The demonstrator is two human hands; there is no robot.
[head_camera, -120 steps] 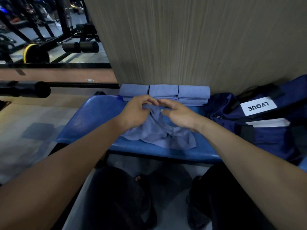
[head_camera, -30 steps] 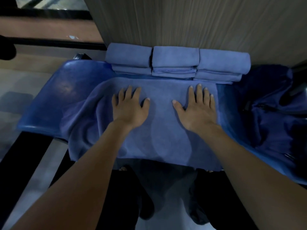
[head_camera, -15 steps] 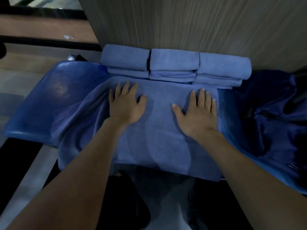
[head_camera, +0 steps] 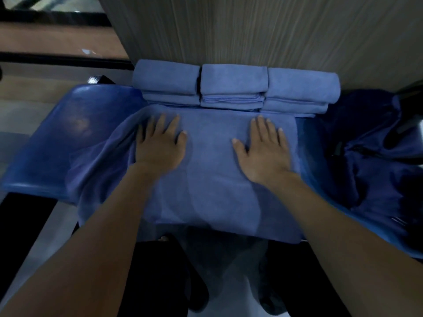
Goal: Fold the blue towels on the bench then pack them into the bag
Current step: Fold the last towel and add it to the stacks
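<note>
Two forearms reach forward from the near edge of the view, and both of your hands lie flat on the spread blue towel (head_camera: 215, 179). Your left hand (head_camera: 160, 146) presses the towel's left part, fingers straight and slightly fanned, grasping nothing. Your right hand (head_camera: 263, 152) presses the right part in the same manner, palm down, fingers extended, thumb out toward the centre, nothing held. The two hands are well apart, with bare cloth between them.

That towel lies across the blue bench (head_camera: 57, 143). Its near edge hangs over the front lip of the bench, and its left side is bunched in loose folds toward the bench's left end. Its far edge runs just beside the finished stacks.

Beyond your fingertips, three stacks of folded blue towels stand side by side: the left stack (head_camera: 166, 82), the middle stack (head_camera: 233, 84) and the right stack (head_camera: 299, 90). Each touches its neighbour and backs against the wood-grain panel (head_camera: 251, 28).

At the right end of the bench, the dark blue bag (head_camera: 377, 161) sits slumped and creased, near the right stack. Whether its zip is undone cannot be told in this light.
</note>
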